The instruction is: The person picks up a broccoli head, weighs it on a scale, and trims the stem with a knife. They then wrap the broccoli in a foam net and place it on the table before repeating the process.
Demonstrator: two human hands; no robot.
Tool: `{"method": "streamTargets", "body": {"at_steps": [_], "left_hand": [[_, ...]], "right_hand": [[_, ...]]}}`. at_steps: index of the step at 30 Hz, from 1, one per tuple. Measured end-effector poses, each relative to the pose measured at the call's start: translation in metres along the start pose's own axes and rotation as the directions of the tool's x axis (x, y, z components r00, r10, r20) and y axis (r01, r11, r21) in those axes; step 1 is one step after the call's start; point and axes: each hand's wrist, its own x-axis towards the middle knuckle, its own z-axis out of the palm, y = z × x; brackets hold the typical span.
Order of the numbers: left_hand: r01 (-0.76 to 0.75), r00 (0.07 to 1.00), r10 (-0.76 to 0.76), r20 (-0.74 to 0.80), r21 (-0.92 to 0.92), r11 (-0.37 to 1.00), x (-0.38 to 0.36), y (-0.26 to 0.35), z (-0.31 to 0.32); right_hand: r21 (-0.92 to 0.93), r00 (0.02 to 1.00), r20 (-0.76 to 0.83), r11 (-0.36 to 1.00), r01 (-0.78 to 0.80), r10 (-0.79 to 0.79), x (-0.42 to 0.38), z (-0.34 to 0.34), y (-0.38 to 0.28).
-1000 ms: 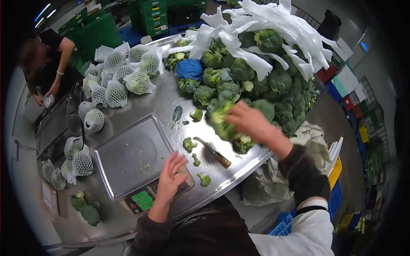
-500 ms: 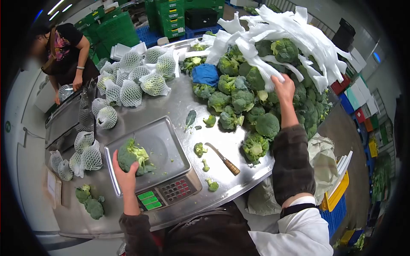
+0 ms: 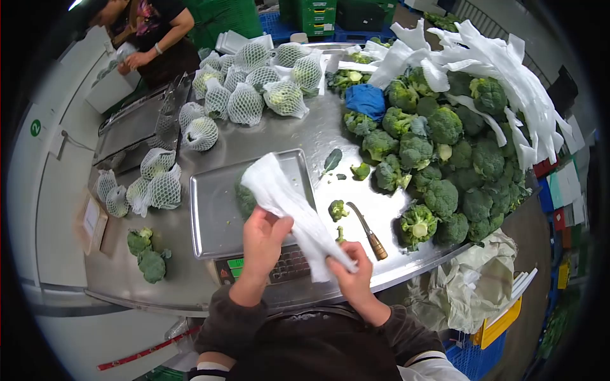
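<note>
Over the scale's near edge, my left hand (image 3: 264,244) has its fingers closed on a white foam net sleeve (image 3: 289,206). My right hand (image 3: 352,273) pinches the lower end of the same sleeve. Behind the sleeve's upper end, a broccoli head (image 3: 244,193) shows in part on the metal scale tray (image 3: 210,216); the sleeve and my left hand hide the rest. A curved knife (image 3: 370,233) with a wooden handle lies right of the scale, beside small broccoli pieces (image 3: 338,209).
Broccoli is heaped (image 3: 445,165) at the right, with white foam sleeves (image 3: 508,82) on top and a blue cloth (image 3: 365,101) beside it. Net-wrapped heads (image 3: 244,105) stand at the back left. Two bare heads (image 3: 151,265) lie front left. Another person (image 3: 159,38) works beyond.
My right hand has come from the heap to the scale with a foam sleeve. My left hand has let go of the broccoli and now holds the sleeve. The view has shifted.
</note>
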Motion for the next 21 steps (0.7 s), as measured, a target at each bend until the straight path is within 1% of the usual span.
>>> {"method": "streamTargets", "body": {"at_steps": [1, 2, 3, 4, 5, 6, 7, 8, 9, 10, 11, 12, 13, 14, 15, 16, 17, 18, 19, 21], "left_hand": [[0.045, 0.995, -0.055, -0.087, -0.12, 0.992, 0.0, 0.002, 0.006], [0.048, 0.994, -0.059, -0.093, -0.118, 0.992, -0.001, 0.001, 0.003], [0.141, 0.988, -0.148, -0.041, -0.129, 0.982, -0.002, -0.003, 0.001], [0.237, 0.971, -0.238, 0.011, -0.136, 0.962, -0.005, -0.008, -0.001], [0.248, 0.968, -0.25, 0.005, -0.139, 0.959, -0.011, -0.016, -0.001], [0.34, 0.936, -0.331, 0.122, -0.058, 0.939, -0.017, -0.025, 0.001], [0.417, 0.882, -0.413, 0.229, 0.033, 0.908, -0.022, -0.031, 0.005], [0.406, 0.874, -0.409, 0.264, 0.066, 0.911, -0.027, -0.034, 0.013], [0.393, 0.865, -0.403, 0.298, 0.097, 0.914, -0.032, -0.037, 0.02], [0.398, 0.846, -0.405, 0.346, 0.097, 0.912, -0.036, -0.041, 0.024], [0.402, 0.849, -0.409, 0.335, 0.094, 0.911, -0.037, -0.043, 0.025], [0.565, 0.793, -0.505, 0.341, -0.099, 0.819, -0.037, -0.045, 0.024], [0.687, 0.723, -0.587, 0.363, -0.292, 0.665, -0.038, -0.047, 0.023], [0.729, 0.684, -0.621, 0.384, -0.394, 0.559, -0.038, -0.047, 0.023], [0.725, 0.686, -0.632, 0.361, -0.412, 0.552, -0.04, -0.049, 0.025], [0.632, 0.774, -0.557, 0.301, -0.342, 0.695, -0.04, -0.051, 0.029], [0.518, 0.85, -0.461, 0.253, -0.252, 0.817, -0.04, -0.054, 0.035], [0.391, 0.909, -0.353, 0.224, -0.159, 0.907, -0.044, -0.076, 0.037], [0.334, 0.934, -0.304, 0.188, -0.155, 0.93, -0.046, -0.076, 0.042], [0.27, 0.961, -0.235, 0.146, -0.308, 0.913, -0.049, -0.081, 0.045]], "right_hand": [[-0.006, 0.993, 0.105, 0.999, -0.053, 0.054, -0.005, 0.002, 0.007], [-0.082, 0.94, 0.322, 0.992, -0.093, 0.115, -0.005, -0.008, 0.011], [-0.084, 0.938, 0.325, 0.992, -0.098, 0.12, 0.0, -0.015, 0.015], [0.002, 0.95, 0.312, 1.0, -0.028, 0.026, 0.01, -0.022, 0.02], [0.086, 0.955, 0.289, 0.995, 0.041, -0.065, 0.02, -0.025, 0.016], [-0.053, 0.954, 0.247, 0.981, 0.186, -0.167, 0.032, -0.029, 0.005], [-0.195, 0.935, 0.223, 0.928, 0.319, -0.275, 0.046, -0.029, -0.017], [-0.255, 0.909, 0.237, 0.881, 0.398, -0.342, 0.055, -0.022, -0.035], [-0.342, 0.863, 0.323, 0.803, 0.488, -0.387, 0.062, -0.019, -0.042], [-0.357, 0.892, 0.332, 0.835, 0.42, -0.307, 0.061, -0.02, -0.041], [-0.372, 0.913, 0.341, 0.86, 0.35, -0.224, 0.061, -0.02, -0.039], [-0.309, 0.953, 0.19, 0.907, 0.286, -0.236, 0.061, -0.02, -0.035], [-0.106, 0.992, 0.058, 0.987, 0.118, -0.112, 0.064, -0.021, -0.027], [0.122, 1.0, -0.013, 0.993, -0.012, 0.014, 0.069, -0.025, -0.02], [0.347, 0.986, -0.055, 0.929, -0.132, 0.16, 0.072, -0.026, -0.014], [0.342, 0.984, -0.03, 0.927, -0.156, 0.177, 0.069, -0.022, -0.008], [0.269, 0.965, 0.001, 0.929, -0.254, 0.264, 0.067, -0.017, -0.003], [0.192, 0.937, 0.02, 0.919, -0.346, 0.348, 0.062, -0.012, 0.002], [0.034, 0.94, 0.021, 0.939, -0.341, 0.341, 0.053, -0.001, 0.008], [0.105, 0.996, 0.06, 0.992, -0.076, 0.07, 0.049, 0.003, 0.048]]}}
